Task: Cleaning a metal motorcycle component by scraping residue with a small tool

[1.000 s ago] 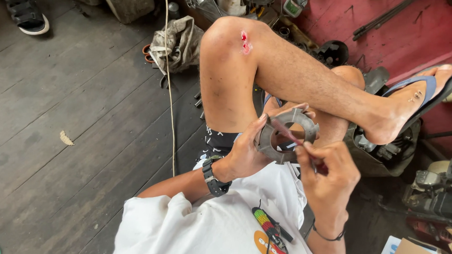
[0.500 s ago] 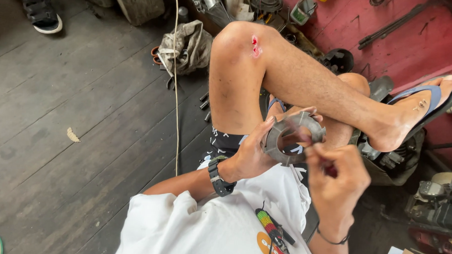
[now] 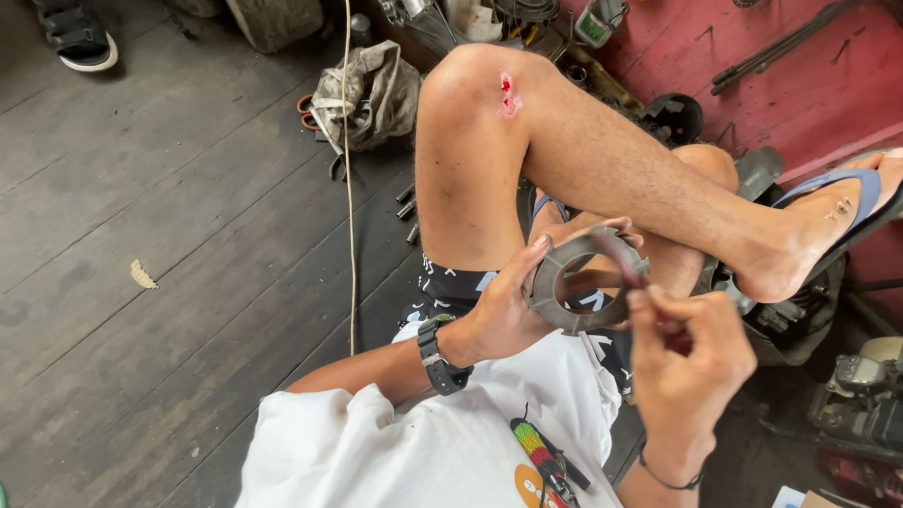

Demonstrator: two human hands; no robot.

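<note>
A grey metal ring [image 3: 583, 281], flat-faced with a wide round opening and notched lugs along its outer edge, sits tilted above the person's lap, just in front of the crossed legs. The left hand [image 3: 510, 311] is curled around the ring's left rim, fingers wrapped over the edge and thumb behind, gripping it firmly; a black wristwatch [image 3: 442, 356] bands that wrist. The right hand [image 3: 690, 365] is closed in a pinch on a thin dark-red tool [image 3: 639, 283], whose tip lies against the ring's right rim.

The floor [image 3: 153, 204] is worn, grey wooden planking with visible seams. A crumpled grey cloth bag [image 3: 369, 93] lies on it beside a thin pale cord [image 3: 349, 200] running along the boards. A black sandal [image 3: 71, 25] rests at the top left. A red painted panel [image 3: 778, 65] stands behind the legs, with greasy machine parts [image 3: 871, 409] at the right.
</note>
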